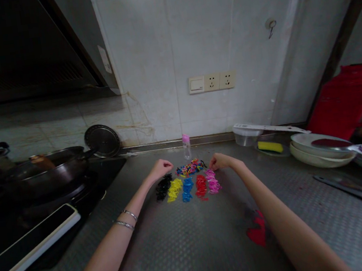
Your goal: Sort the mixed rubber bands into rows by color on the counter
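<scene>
Small rubber bands lie on the metal counter in a mixed heap [192,167]. In front of it, a row of single-colour piles runs from black [164,187] through yellow [175,190], blue [187,189] and red [201,186] to pink [213,181]. My left hand [161,169] is closed just above the black pile, fingertips curled together; whatever it pinches is too small to see. Over the far end of the pink pile, beside the heap, my right hand [218,161] has its fingers pinched. Its fingertips are partly hidden. A clear bottle with a pink cap [186,147] stands behind the heap.
A wok [52,170] sits on the stove at left, near a white-edged device [32,246]. At right are a yellow sponge [270,147], stacked bowls [320,155], a knife [358,192] and a red thermos [343,101]. A red patch [258,232] marks the counter near my right forearm.
</scene>
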